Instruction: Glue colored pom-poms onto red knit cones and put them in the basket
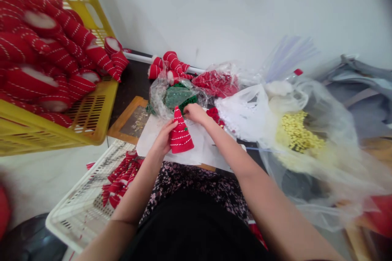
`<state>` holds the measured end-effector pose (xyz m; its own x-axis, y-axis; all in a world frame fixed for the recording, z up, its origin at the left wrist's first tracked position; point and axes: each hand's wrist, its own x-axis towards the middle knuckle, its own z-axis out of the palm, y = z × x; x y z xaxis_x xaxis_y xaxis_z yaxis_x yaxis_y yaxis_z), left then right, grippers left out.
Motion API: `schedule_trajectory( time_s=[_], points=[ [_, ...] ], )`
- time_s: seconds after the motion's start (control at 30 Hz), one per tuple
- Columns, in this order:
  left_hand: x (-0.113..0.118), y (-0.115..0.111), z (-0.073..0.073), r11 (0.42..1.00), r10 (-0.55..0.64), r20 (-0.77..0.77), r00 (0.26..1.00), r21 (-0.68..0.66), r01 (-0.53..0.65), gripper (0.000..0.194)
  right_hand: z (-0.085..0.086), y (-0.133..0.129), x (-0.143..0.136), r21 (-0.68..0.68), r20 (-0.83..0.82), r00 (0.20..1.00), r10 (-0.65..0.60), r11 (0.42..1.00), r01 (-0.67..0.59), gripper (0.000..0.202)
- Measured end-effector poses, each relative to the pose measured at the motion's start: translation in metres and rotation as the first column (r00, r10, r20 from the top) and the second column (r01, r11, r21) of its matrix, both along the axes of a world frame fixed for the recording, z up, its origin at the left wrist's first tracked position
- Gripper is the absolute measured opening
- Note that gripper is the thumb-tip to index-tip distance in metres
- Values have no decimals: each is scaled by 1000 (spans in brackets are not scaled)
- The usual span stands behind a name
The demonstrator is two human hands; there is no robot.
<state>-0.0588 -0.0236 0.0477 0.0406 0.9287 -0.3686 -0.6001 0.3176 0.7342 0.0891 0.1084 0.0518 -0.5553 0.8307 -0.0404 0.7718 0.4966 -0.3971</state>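
My left hand (pixel 163 138) grips a red fabric cone (pixel 181 142) with white dashed stitching in rings, its tip pointing away from me. A small green piece (pixel 185 129) sits on the cone's right side. Just right of the tip, my right hand (pixel 196 112) is at the near edge of a clear plastic bag of green pieces (pixel 180 97). Its fingers are curled together, and what they hold, if anything, is too small to make out. White paper (pixel 156 153) lies under the cone.
A yellow crate (pixel 101 132) of red stitched cones stands left; a white basket (pixel 58 216) with more red pieces is below it. Behind are stitched red pieces (pixel 173 63) and a bag of red pieces (pixel 217 82). Right are white pieces (pixel 245 110) and bagged yellow ones (pixel 298 132).
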Motion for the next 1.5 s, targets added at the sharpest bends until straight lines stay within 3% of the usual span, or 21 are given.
schedule_trajectory(
  time_s=[0.23, 0.33, 0.43, 0.5, 0.67, 1.0, 1.3, 1.4, 1.5],
  points=[
    [0, 2, 0, 1000, -10, 20, 1000, 1, 10, 38, 19, -11, 18, 69, -45, 996, -80, 994, 83, 20],
    [4, 2, 0, 1000, -26, 31, 999, 11, 25, 38, 28, -31, 40, 117, -249, 967, -55, 989, 86, 20],
    [9, 2, 0, 998, -50, 27, 998, 35, 49, 42, 34, -58, 58, 178, -513, 856, 61, 983, 37, 17],
    [13, 2, 1, 997, -57, 23, 998, 55, 56, 44, 36, -75, 63, 233, -580, 803, 137, 973, 2, 17],
    [22, 2, -1, 992, -67, -17, 998, 103, 69, 45, 40, -100, 62, 344, -514, 825, 237, 937, -55, 21],
    [27, -1, 0, 989, -86, -72, 994, 116, 94, 50, 31, -95, 54, 475, -403, 893, 201, 880, 16, 24],
    [25, -2, -1, 985, -102, -108, 989, 125, 115, 47, 46, -96, 56, 342, -567, 810, 151, 938, 65, 14],
    [23, -2, -1, 988, -107, -94, 990, 98, 117, 48, 57, -88, 74, 278, -518, 856, -3, 945, 172, 15],
    [20, -1, -1, 992, -100, -69, 993, 67, 105, 50, 65, -80, 109, 171, -212, 953, -218, 952, 256, 16]
  ],
)
